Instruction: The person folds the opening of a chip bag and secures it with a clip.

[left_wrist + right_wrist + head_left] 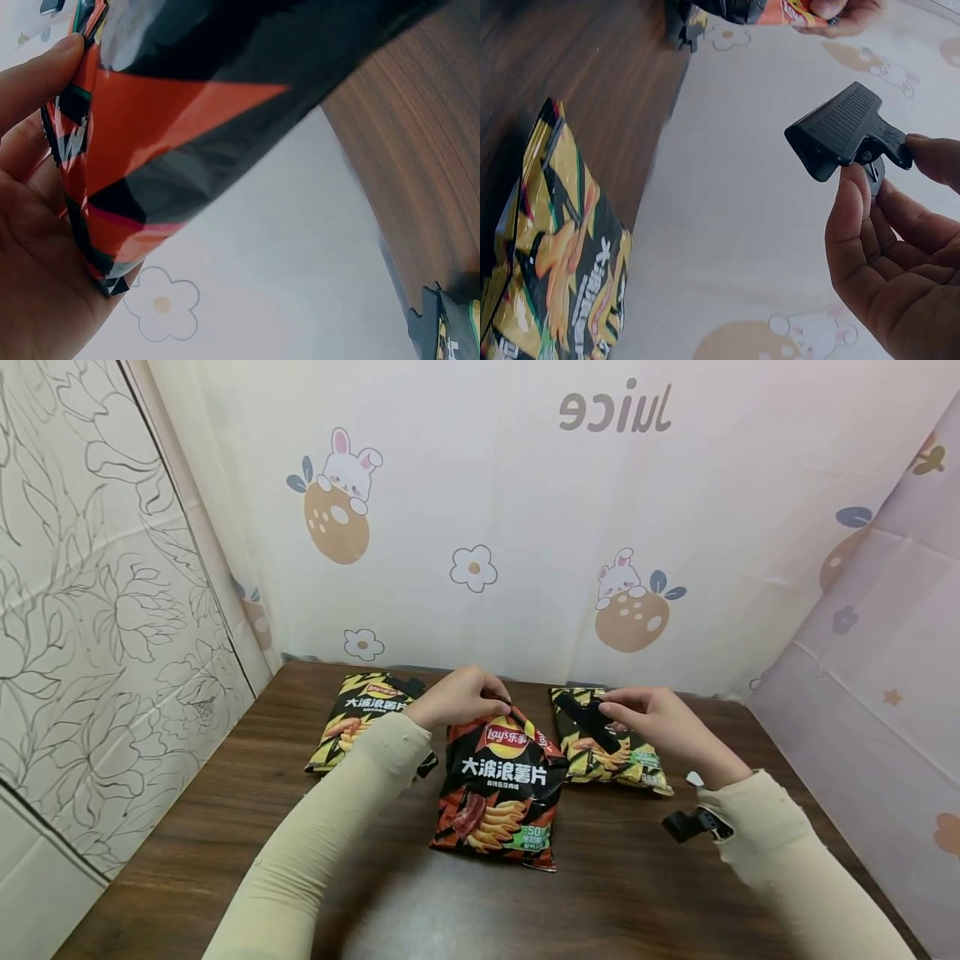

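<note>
My left hand pinches the gathered top edge of a red and black Lay's chip bag at the middle of the table. The bag stands upright with its front towards me; its top corner fills much of the left wrist view. My right hand holds a black bag clip by its handles, between thumb and fingers. In the right wrist view the clip has its wide jaw pointing away from the palm, with nothing in it.
Behind the clip lies a yellow and black chip bag on the brown wooden table. Another yellow and black bag lies back left, with a black clip at its top. A patterned curtain hangs behind the table.
</note>
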Demonstrator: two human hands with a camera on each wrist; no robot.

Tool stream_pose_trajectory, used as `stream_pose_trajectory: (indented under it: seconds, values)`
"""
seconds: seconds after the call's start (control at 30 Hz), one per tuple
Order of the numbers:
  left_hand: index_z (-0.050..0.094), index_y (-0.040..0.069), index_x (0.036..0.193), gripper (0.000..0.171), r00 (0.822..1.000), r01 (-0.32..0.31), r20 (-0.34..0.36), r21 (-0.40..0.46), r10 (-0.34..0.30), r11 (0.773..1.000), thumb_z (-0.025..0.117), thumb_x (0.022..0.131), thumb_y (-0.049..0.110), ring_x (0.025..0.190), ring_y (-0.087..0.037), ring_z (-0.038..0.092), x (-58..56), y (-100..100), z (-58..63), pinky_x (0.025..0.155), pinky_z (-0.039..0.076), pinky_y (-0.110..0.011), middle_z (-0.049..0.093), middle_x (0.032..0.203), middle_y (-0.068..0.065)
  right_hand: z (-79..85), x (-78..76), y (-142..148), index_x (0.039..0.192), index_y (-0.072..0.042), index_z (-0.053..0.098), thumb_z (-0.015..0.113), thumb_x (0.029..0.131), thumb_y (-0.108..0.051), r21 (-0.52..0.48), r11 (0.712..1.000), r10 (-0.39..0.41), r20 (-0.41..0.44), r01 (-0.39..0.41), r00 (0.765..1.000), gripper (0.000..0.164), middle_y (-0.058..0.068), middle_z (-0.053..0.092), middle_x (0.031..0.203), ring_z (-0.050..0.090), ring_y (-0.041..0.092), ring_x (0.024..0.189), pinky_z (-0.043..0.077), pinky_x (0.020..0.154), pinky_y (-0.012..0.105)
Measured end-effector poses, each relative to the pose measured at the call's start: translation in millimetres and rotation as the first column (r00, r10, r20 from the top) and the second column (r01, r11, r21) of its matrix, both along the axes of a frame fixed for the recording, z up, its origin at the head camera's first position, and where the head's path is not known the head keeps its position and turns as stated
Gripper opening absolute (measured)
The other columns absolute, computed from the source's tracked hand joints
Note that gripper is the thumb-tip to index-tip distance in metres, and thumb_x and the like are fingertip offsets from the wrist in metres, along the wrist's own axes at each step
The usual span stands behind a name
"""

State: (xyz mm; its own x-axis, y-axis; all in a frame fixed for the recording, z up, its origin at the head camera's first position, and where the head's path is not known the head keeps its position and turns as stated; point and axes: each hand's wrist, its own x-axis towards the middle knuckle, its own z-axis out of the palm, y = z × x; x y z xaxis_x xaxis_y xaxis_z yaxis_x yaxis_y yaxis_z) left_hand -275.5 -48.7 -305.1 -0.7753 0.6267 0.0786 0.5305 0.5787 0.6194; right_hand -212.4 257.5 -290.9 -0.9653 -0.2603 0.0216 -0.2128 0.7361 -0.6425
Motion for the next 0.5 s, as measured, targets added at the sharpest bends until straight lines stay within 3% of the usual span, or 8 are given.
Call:
stream_pose_trajectory:
  seconds: [0.23, 0.5]
  values:
    - [0.076, 0.014, 0.101, 0.015, 1.000, -0.001, -0.003, 0.012, 0.001, 1.000, 0.065, 0.095, 0.022, 0.085, -0.012, 0.063, -0.8, 0, -1.2, 0.078, 0.051, -0.029, 0.073, 0.098, 0.000, -7.9, -7.0, -14, 0.132, -0.001, 0.060, 0.053, 0.102, -0.035, -0.032, 0.997, 0.063, -0.011, -0.063, 0.998, 0.046, 0.023, 0.061, 0.130, 0.069, 0.032, 0.103, 0.055, 0.085, 0.044]
    - [0.077, 0.014, 0.099, 0.014, 1.000, 0.006, -0.014, 0.017, -0.006, 1.000, 0.066, 0.095, 0.022, 0.083, -0.012, 0.063, -1.0, 0, -2.2, 0.076, 0.051, -0.028, 0.073, 0.096, 0.000, -13.3, -12.3, -27, 0.129, -0.002, 0.062, 0.055, 0.101, -0.035, -0.040, 0.996, 0.082, -0.012, -0.083, 0.997, 0.044, 0.020, 0.066, 0.122, 0.072, 0.023, 0.092, 0.055, 0.078, 0.036]
